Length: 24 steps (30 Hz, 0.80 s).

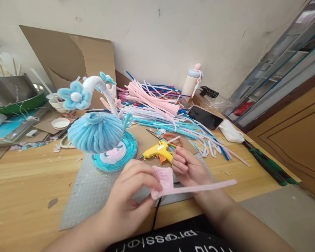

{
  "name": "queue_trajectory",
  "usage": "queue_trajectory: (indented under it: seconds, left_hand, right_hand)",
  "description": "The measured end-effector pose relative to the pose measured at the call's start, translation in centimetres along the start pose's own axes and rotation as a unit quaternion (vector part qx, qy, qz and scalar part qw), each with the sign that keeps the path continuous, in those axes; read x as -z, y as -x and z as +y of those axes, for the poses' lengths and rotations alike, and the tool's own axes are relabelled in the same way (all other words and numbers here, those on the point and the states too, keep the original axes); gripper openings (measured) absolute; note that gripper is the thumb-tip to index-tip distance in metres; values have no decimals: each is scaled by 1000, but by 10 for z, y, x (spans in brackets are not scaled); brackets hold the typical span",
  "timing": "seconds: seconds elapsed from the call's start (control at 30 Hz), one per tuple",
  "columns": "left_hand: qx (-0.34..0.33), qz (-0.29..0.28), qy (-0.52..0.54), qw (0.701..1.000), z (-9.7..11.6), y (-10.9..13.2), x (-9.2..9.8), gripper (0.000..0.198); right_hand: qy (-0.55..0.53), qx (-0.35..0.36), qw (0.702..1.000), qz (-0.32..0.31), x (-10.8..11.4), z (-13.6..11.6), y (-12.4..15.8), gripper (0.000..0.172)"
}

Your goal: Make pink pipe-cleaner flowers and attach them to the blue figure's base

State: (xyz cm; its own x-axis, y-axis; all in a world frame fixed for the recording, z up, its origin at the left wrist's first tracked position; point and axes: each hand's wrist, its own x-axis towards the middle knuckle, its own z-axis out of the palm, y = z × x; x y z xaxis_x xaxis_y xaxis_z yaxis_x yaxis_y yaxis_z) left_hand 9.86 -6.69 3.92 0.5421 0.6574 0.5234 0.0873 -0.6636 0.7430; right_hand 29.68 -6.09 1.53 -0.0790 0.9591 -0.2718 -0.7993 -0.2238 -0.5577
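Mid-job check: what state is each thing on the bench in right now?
pink pipe-cleaner piece, held in both hands, partly worked into a flat patch, one tail sticking out to the right.
left hand, closed on the patch.
right hand, closed on the patch's other edge.
glue gun, lying on its side, unheld.
phone, face up, screen dark.
bottle, upright, cap on.
blue ornament, standing on its base.

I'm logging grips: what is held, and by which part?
A pink pipe-cleaner piece: the left hand pinches its flat patch's left edge, the right hand the right edge; its tail sticks out free.
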Motion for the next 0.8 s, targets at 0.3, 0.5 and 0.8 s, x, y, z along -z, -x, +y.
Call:
queue_trajectory:
  seconds: [0.3, 0.5, 0.8]
  left_hand:
    - [373, 16, 475, 797, -9, -6, -11, 21]
    - [392, 42, 476, 786, -12, -8, -13, 21]
    - [439, 120, 481, 749, -28, -7, -11, 22]
  right_hand:
    - [100, 48, 994, -12, 2, 10, 6, 43]
    - [272, 42, 956, -103, -3, 28, 20, 26]
    - [53, -59, 986, -148, -1, 30, 20, 20]
